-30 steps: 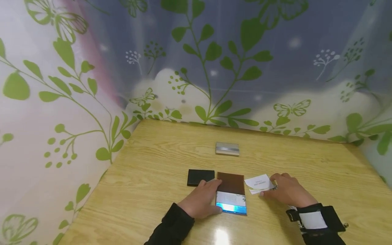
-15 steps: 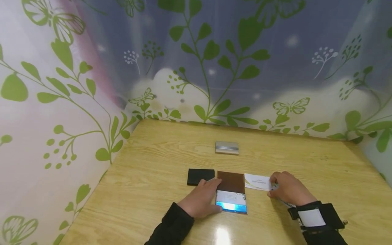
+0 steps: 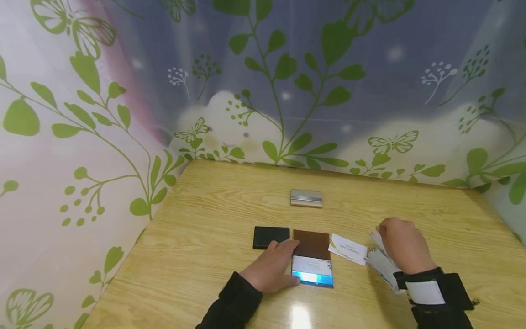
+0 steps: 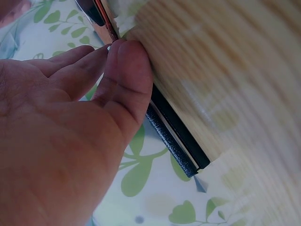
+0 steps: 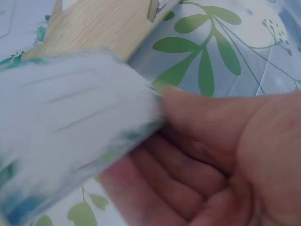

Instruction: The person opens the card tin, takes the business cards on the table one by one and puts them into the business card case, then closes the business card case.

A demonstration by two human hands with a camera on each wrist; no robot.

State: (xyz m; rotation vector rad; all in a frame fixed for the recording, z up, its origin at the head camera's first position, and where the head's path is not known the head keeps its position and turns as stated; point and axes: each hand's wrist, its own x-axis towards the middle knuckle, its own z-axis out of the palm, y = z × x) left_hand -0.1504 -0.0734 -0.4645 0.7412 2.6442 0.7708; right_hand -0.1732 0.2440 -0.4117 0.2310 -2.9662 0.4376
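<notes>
A brown card holder (image 3: 311, 245) lies unfolded on the table, with a floral-edged white card (image 3: 311, 263) and a shiny blue strip on its lower half. My left hand (image 3: 269, 269) rests along its left edge, thumb low and index finger higher up. In the right wrist view my right hand (image 5: 207, 155) pinches one corner of a blurred white card (image 5: 80, 103) with a leafy border. Beneath that hand lie similar cards (image 3: 384, 269) on the table. Between them and the holder sit white business cards (image 3: 348, 249) with small print.
A black card holder (image 3: 270, 237) lies just left of the brown one, beside my left fingers. Farther back is a silver metal card case (image 3: 306, 198). Leaf-patterned cloth (image 3: 263, 91) closes off the back and sides of the wooden table (image 3: 222, 196).
My right hand has let go of the business cards beside the holder, moved slightly right and back, and lifted a leafy-bordered card. My left hand has stayed in place.
</notes>
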